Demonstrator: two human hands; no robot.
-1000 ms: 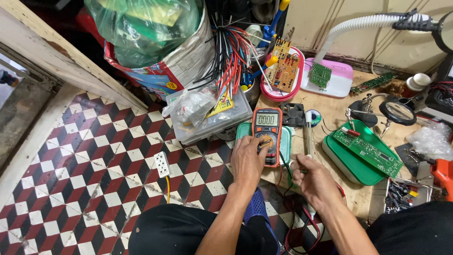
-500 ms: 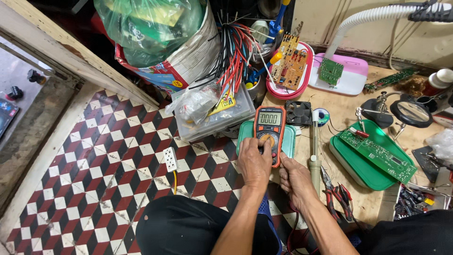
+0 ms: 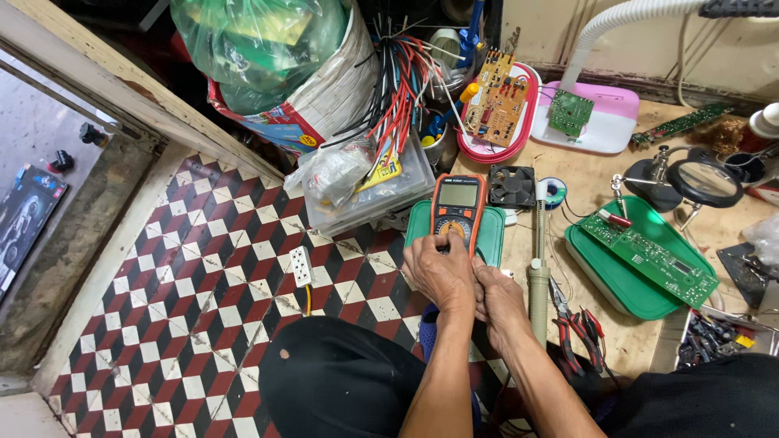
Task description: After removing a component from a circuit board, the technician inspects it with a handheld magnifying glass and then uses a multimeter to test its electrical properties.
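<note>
Pressing curled fingers on the orange multimeter [image 3: 457, 212], the left hand [image 3: 438, 272] covers its dial; the right hand [image 3: 499, 298], just beside, seems loosely closed, grip unclear.

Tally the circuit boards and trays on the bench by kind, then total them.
Green circuit boards: 3 — long one on the green tray, small square one, narrow strip
Tan circuit board: 1
Green plastic trays: 2
Red-rimmed oval tray: 1
Total: 7
</note>
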